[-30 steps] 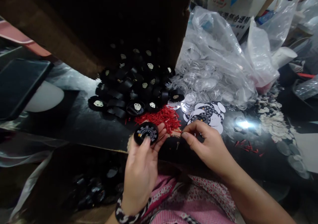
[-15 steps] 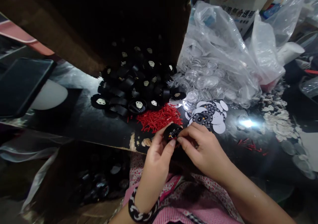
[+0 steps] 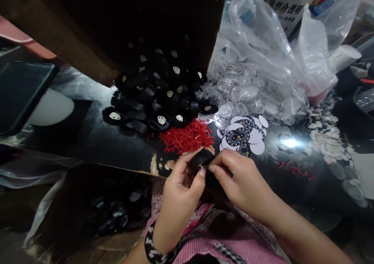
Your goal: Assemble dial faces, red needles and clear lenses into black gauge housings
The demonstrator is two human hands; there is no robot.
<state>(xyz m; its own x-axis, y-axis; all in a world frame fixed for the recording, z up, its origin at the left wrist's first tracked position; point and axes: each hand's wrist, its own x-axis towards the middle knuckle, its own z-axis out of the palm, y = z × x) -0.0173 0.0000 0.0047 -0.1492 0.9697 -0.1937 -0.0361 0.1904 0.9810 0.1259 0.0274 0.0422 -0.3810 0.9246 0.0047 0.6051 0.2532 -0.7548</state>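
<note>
Between thumb and fingers, my left hand (image 3: 184, 178) grips a round black gauge housing (image 3: 201, 158), tilted so its dial side faces my right hand. My right hand (image 3: 236, 174) is closed in a pinch at the housing's right edge; whatever its fingertips hold is too small to make out. Just beyond lies a heap of red pointers (image 3: 188, 136). Round black-and-white dial cards (image 3: 233, 137) are piled to the right of it. Behind the pointers are many more black housings (image 3: 137, 116), some showing pale metal plates.
An open cardboard box (image 3: 96, 57) looms over the housings. Clear plastic discs (image 3: 242, 88) spill from a plastic bag (image 3: 263, 34). Small pale metal parts (image 3: 324, 131) and a few loose red pointers lie at the right. A dark tablet-like screen (image 3: 23, 92) stands left on a white support.
The gauge housing has been tipped, so less of its dial face shows. Both hands have shifted slightly down, still together at the housing. The whole view has moved a little.
</note>
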